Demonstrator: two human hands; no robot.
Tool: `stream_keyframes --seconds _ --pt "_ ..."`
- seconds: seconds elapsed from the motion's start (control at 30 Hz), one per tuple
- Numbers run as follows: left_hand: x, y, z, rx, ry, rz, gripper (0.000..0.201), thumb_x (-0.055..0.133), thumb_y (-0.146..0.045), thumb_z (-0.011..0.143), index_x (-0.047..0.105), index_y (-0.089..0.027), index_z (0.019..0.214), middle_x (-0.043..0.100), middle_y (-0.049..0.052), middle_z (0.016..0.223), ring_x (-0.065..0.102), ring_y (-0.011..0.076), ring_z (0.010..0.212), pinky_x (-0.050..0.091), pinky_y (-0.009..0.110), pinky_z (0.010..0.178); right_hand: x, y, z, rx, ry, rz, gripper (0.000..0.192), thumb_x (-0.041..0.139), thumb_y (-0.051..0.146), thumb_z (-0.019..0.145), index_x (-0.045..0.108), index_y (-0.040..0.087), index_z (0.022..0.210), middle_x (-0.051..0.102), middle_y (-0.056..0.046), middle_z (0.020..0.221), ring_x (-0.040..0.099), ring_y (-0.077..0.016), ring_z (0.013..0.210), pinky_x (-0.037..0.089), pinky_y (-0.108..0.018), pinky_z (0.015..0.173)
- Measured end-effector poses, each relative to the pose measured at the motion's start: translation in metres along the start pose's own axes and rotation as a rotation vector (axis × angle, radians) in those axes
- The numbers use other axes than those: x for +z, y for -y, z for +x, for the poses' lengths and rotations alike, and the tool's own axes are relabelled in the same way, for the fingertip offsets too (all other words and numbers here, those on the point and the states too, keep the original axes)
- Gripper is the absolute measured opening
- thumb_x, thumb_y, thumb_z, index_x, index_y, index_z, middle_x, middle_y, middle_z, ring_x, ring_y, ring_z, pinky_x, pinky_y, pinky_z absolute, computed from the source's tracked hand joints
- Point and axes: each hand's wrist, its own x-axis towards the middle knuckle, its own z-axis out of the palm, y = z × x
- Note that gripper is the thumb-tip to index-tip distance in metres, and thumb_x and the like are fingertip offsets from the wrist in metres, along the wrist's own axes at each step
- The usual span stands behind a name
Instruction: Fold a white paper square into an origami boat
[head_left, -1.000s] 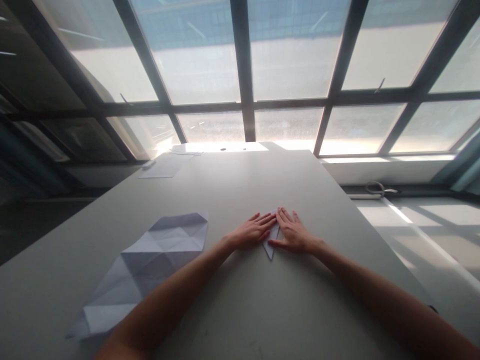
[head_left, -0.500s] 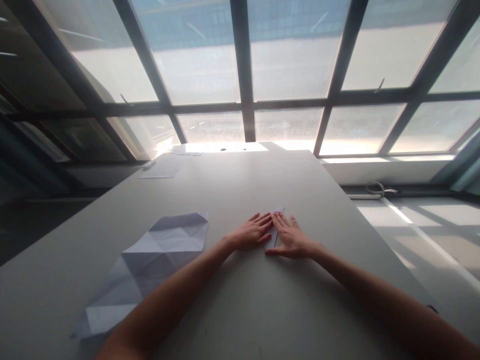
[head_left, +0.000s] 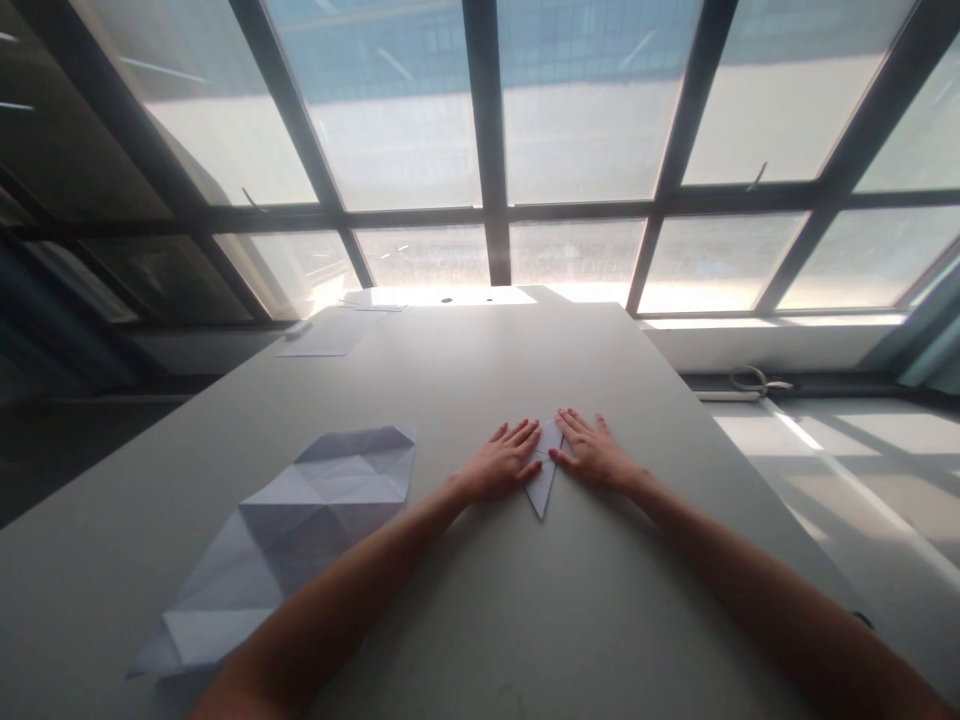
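A small piece of folded white paper [head_left: 545,474], narrowing to a point towards me, lies flat on the white table [head_left: 480,620]. My left hand [head_left: 504,460] rests on its left side with the fingers stretched out and the thumb on the paper. At its right edge lies my right hand [head_left: 591,450], palm down, fingers spread, its thumb and fingertips touching the paper. Left of my left forearm sits a larger creased white sheet [head_left: 322,490] with fold lines across it; the forearm hides part of its near right edge.
Flat white sheets [head_left: 322,335] lie at the table's far left corner, beside a small pale object [head_left: 298,329]. Tall windows [head_left: 570,130] stand behind the far edge. A coiled cable [head_left: 750,379] lies beyond the table's right side.
My right hand has slid off the middle of the folded paper to its right edge, moving slightly away from me. More of the paper, including its near tip, now shows.
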Motion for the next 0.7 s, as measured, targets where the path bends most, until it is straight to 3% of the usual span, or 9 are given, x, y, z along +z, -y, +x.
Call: stream_keyframes --seconds 0.2,0.27,0.47,0.63,0.7 --pt "0.008 0.003 0.003 -0.050 0.011 -0.002 0.059 0.016 -0.047 0.101 0.012 -0.019 0.152 0.013 0.008 0.157 0.009 0.0210 0.145 0.009 0.043 0.116 -0.002 0.016 -0.010 -0.157 -0.034 -0.001 0.060 0.027 0.047 0.097 0.024 0.020 0.150 0.024 -0.008 0.155 0.010 -0.0241 0.144 -0.009 -0.057 0.112" --pt "0.008 0.003 0.002 -0.043 0.011 0.002 0.059 0.018 -0.045 0.101 0.010 -0.019 0.152 0.013 0.008 0.157 0.009 0.0207 0.145 0.009 0.041 0.116 -0.003 0.022 -0.012 -0.195 -0.022 0.022 0.059 0.025 0.046 0.097 0.023 0.019 0.150 0.024 -0.008 0.155 0.014 -0.0225 0.144 -0.006 -0.053 0.113" --pt "0.001 0.002 -0.001 0.008 0.024 0.006 0.066 0.024 -0.053 0.098 0.009 -0.019 0.153 0.013 0.010 0.157 0.008 0.0225 0.145 0.008 0.043 0.116 -0.002 0.019 -0.003 -0.091 0.016 0.049 0.062 0.024 0.050 0.097 0.023 0.019 0.150 0.023 -0.007 0.155 0.015 -0.0228 0.144 0.005 -0.053 0.114" --pt "-0.006 0.002 -0.002 0.084 0.065 -0.031 0.057 0.030 -0.053 0.098 0.016 -0.036 0.150 0.015 0.001 0.157 0.009 0.0259 0.145 0.007 0.052 0.114 0.003 0.011 0.002 0.012 -0.025 0.017 0.055 0.021 0.040 0.098 0.026 0.020 0.149 0.022 -0.006 0.155 0.014 -0.0230 0.144 0.003 -0.056 0.113" --pt "-0.008 0.002 -0.002 0.096 0.076 -0.041 0.056 0.028 -0.053 0.098 0.014 -0.037 0.150 0.015 -0.001 0.157 0.009 0.0254 0.145 0.006 0.052 0.115 0.003 0.010 0.002 0.037 -0.027 0.010 0.055 0.022 0.036 0.097 0.025 0.018 0.149 0.021 -0.007 0.156 0.013 -0.0224 0.144 0.003 -0.056 0.113"
